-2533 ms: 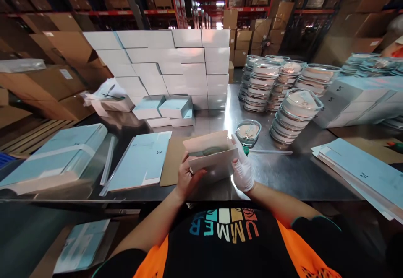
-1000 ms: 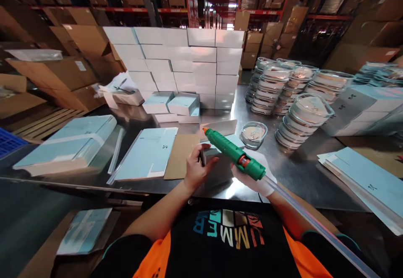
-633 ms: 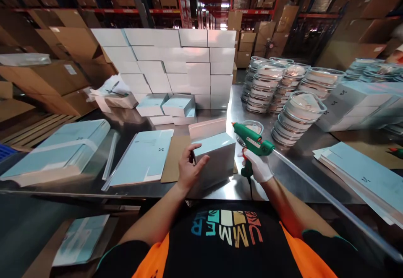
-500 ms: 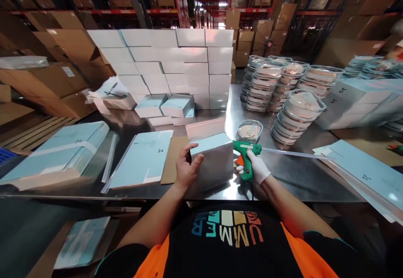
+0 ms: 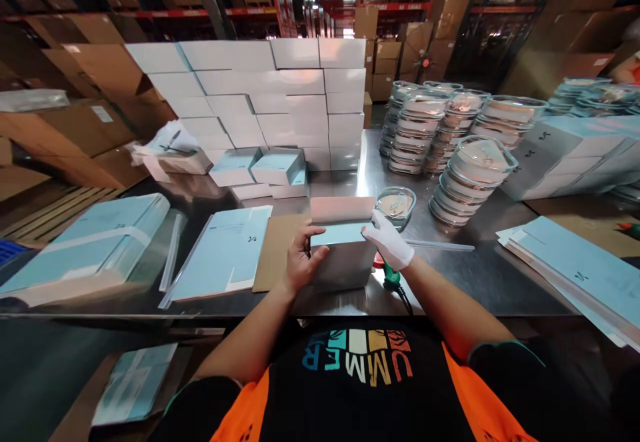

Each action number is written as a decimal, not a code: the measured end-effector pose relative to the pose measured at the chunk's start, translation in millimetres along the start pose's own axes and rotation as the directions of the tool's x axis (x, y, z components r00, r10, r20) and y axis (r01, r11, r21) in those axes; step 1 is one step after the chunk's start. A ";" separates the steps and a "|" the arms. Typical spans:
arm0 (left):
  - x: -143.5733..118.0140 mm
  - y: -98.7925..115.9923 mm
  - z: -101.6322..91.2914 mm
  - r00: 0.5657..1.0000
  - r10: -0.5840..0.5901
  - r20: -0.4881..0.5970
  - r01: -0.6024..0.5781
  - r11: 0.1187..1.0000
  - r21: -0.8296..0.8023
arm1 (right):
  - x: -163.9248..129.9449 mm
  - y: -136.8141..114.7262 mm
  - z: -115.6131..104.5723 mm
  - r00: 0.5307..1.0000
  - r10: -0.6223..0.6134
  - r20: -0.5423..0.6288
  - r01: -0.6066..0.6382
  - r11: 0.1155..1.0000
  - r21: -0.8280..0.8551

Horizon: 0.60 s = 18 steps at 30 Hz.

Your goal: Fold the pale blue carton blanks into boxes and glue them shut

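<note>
A light blue and white cardboard box (image 5: 345, 265) stands on the metal table in front of me, its back flap raised. My bare left hand (image 5: 306, 259) grips the box's left side, thumb on the near face and fingers over the top. On the opposite side my white-gloved right hand (image 5: 390, 239) holds the top right edge. The green glue gun (image 5: 392, 278) lies on the table under my right hand, largely hidden by it, with a clear glue stick (image 5: 440, 246) reaching out to the right. Just behind the right hand sits a lidded glass container (image 5: 396, 206).
Stacked white boxes (image 5: 280, 95) form a wall at the back. Several piles of glass containers (image 5: 473, 182) stand at the right. Flat blue cardboard sheets (image 5: 230, 249) lie to the left, with more flat blue sheets (image 5: 575, 269) at the right. A dark cord trails from the glue gun.
My right hand has let go of the glue gun, now lying on the table, and has taken hold of the box's right side. The box has turned squarer to me; my left hand still grips it.
</note>
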<state>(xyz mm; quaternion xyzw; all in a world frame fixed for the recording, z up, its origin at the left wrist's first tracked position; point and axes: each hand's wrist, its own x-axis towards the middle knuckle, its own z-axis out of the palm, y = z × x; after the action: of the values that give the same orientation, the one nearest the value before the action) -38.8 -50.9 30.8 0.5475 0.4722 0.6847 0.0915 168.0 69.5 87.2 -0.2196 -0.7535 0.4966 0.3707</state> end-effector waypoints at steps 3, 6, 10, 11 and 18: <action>2.5 -6.2 1.4 0.992 0.109 -0.058 -0.116 0.985 -0.131 | -8.3 9.1 -12.3 0.988 -0.122 0.090 0.126 0.991 -0.040; 8.2 -6.0 -5.9 0.979 0.201 -0.029 -0.203 0.956 -0.213 | -20.5 18.5 -21.7 0.945 -0.294 0.139 0.312 0.942 -0.124; 17.9 3.6 -26.9 0.924 0.299 0.240 -0.288 0.954 -0.082 | -27.4 17.7 -18.3 0.856 -0.461 0.235 0.501 0.851 -0.157; 18.7 6.8 -31.4 0.905 0.318 0.284 -0.314 0.948 -0.059 | -27.6 16.2 -16.4 0.834 -0.495 0.243 0.539 0.826 -0.165; 2.8 17.0 -44.5 0.859 0.358 0.367 -0.354 0.932 -0.080 | -39.7 33.3 -3.1 0.893 -0.398 0.210 0.438 0.875 -0.206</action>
<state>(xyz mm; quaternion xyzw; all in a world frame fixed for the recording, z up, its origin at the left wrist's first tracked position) -70.5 -82.6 47.4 0.7455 0.3333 0.5745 0.0551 194.1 57.2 44.0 -0.0547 -0.8667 0.3223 0.3768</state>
